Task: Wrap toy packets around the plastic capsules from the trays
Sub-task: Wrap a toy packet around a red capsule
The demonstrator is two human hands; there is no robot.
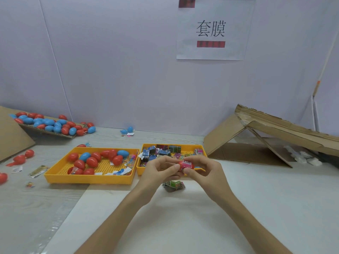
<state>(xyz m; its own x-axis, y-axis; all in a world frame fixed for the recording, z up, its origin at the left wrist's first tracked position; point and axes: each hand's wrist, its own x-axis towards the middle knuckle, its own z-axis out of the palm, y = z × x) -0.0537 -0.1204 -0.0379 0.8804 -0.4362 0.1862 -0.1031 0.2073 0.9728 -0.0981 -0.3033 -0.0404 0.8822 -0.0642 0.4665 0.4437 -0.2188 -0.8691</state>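
Pinching capsule [184, 165]: left hand [159, 169], right hand [206, 171].

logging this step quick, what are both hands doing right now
Left hand: gripping the red capsule.
Right hand: gripping the same capsule.

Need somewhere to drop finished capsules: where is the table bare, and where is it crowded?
Bare: the white sheet right of the right hand, up to the folded cardboard, and between the forearms. Crowded: both yellow trays, the loose red capsules at far left, and the green packet below the hands.
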